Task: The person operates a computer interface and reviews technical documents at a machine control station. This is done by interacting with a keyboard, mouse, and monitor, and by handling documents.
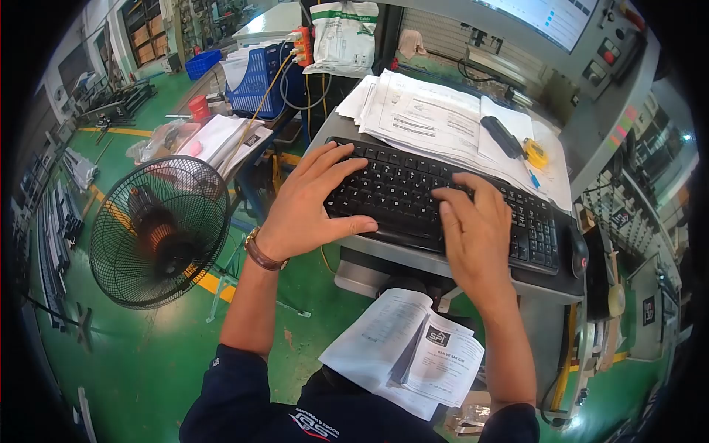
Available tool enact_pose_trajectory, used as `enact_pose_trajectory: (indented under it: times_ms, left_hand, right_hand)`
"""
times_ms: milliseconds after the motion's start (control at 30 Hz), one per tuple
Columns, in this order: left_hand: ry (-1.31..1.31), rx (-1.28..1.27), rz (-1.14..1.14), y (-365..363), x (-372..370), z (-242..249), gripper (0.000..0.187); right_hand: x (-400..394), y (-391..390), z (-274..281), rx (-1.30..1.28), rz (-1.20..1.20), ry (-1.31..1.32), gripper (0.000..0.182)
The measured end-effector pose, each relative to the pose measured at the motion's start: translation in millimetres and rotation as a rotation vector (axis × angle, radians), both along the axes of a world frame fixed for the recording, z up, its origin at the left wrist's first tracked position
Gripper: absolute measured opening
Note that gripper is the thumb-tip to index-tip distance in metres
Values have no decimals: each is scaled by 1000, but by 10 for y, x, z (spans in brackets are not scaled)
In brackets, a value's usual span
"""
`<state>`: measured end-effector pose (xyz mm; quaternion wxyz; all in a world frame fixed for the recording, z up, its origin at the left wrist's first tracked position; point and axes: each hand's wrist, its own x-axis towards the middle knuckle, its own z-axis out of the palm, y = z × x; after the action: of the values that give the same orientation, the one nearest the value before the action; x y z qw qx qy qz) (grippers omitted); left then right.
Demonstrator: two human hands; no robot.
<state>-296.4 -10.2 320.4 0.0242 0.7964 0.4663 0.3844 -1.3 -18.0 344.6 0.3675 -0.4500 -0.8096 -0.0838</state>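
Note:
A black keyboard [399, 184] lies on the grey machine shelf in front of me. Over its left end is my left hand [314, 196], fingers spread across the keys and thumb stretched along the front edge. My right hand [476, 221] rests over the middle-right keys with its fingers bent but apart; nothing is held in it. A black mouse [577, 251] sits just right of the keyboard. Behind the keys lie stacked printed sheets [421, 118]. An open paper booklet [399, 343] with an SPI label rests on my lap.
On the papers are a black marker-like object [502, 137], a yellow tape measure [535, 153] and a blue pen [532, 176]. A monitor [546, 18] stands above. To the left are a black fan [159, 232], a blue basket [257, 81] and an orange power strip [301, 46].

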Motion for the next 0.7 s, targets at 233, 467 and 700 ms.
enact_pose_trajectory:
  times_ms: [233,467,700]
  left_hand:
    - [50,41,6,7,-17,24,90]
    - [-1,28,7,5,15,16,88]
    - [6,22,36,9,10,-9,87]
  right_hand:
    - [-112,-163,-49,3,103,9,22]
    - [453,-398,-103,27,32,90,21]
    - [998,-512,-208,-46,-177,188,23]
